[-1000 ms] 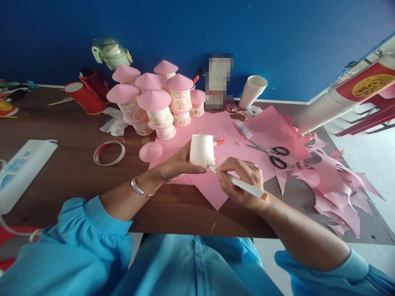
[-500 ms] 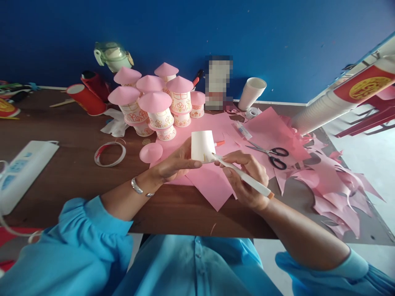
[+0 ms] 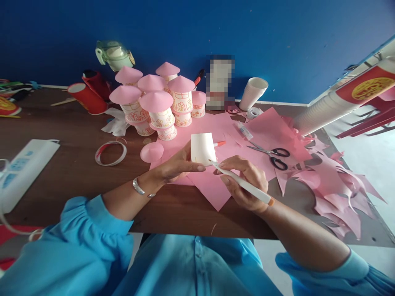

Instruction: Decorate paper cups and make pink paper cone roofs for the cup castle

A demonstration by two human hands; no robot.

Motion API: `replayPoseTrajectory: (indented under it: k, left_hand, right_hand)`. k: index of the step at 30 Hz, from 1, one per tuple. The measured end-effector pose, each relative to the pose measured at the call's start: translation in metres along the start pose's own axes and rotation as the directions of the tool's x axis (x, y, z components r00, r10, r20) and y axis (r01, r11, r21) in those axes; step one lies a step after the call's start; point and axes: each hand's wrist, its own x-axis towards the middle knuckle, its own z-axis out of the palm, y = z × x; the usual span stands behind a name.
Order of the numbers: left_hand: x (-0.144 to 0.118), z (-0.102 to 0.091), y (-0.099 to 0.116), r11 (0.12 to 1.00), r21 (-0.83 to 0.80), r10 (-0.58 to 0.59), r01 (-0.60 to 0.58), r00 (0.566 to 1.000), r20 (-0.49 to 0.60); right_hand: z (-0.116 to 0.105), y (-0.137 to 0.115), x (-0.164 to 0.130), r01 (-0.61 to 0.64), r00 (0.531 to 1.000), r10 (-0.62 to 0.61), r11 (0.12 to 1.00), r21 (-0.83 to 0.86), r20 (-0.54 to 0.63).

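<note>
— While the brown table (image 3: 70, 172) is filling most of the frame, what is lying across its middle and right?

— Pink paper sheets (image 3: 262, 129) are spreading from the centre toward the right edge, with pink scraps (image 3: 336, 193) trailing off at lower right. A long stack of white cups (image 3: 327, 109) is slanting in from the upper right.

— And further back?

— A cluster of little cup houses (image 3: 157, 102) with pink cone roofs is standing at upper centre. A white power strip (image 3: 21, 168) is lying at far left, and black-handled scissors (image 3: 273, 154) are resting on the paper at right of centre.

— What are the hands doing?

— The left hand (image 3: 177, 164) is curling around an upside-down white paper cup (image 3: 202, 148) at the centre of the frame, thumb pressing along its lower edge. The right hand (image 3: 245, 181) is pinching a white pen (image 3: 243, 184), fingers closed on its barrel, the tip touching the cup's lower right rim.

— Anything small nearby?

— A loose pink cone (image 3: 152, 151) is sitting just left of the left hand, beside a tape ring (image 3: 110, 153).
</note>
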Motion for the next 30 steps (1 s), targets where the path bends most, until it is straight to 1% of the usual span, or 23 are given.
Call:
replayPoseTrajectory:
  k: [4,7,10,17,20,24,27,30]
  left_hand:
    - [-0.0004,-0.0027,-0.0024,1.000,-0.004,0.002,-0.002,1.000,0.002]
    - [-0.0007,-0.0023,-0.0022,1.000,0.017,0.001,-0.001,1.000,0.002]
    - [-0.0005,-0.0011,-0.0006,1.000,0.028,0.002,-0.002,1.000,-0.005]
    - [-0.0001,-0.0008,0.0005,1.000,0.017,0.003,-0.003,1.000,-0.008]
    - [0.0000,-0.0007,0.0008,1.000,0.018,-0.001,0.001,1.000,-0.009]
    - [0.0000,-0.0010,0.0006,1.000,0.015,0.010,-0.010,1.000,-0.002]
    - [-0.0008,-0.0008,0.0013,1.000,0.017,0.009,-0.009,1.000,0.006]
    - [-0.0021,-0.0005,0.0026,1.000,0.006,-0.004,0.004,1.000,0.007]
  right_hand:
    - [-0.0032,-0.0037,0.0049,-0.038,0.999,0.037,0.991,-0.128,-0.010]
    - [-0.0015,-0.0031,0.0059,0.009,1.000,-0.013,0.987,-0.161,-0.022]
    - [0.0008,-0.0011,0.0054,0.053,0.997,-0.060,0.986,-0.160,-0.041]
    - [0.0034,0.0006,0.0061,0.051,0.997,-0.061,0.983,-0.178,-0.051]
    - [0.0023,-0.0005,0.0072,0.059,0.997,-0.068,0.978,-0.199,-0.040]
    - [-0.0004,-0.0036,0.0096,0.064,0.998,-0.064,0.972,-0.224,0.008]
    - [-0.0016,-0.0053,0.0098,0.064,0.998,-0.063,0.977,-0.205,0.012]
    - [-0.0018,-0.0050,0.0073,0.039,0.999,-0.045,0.987,-0.157,-0.030]
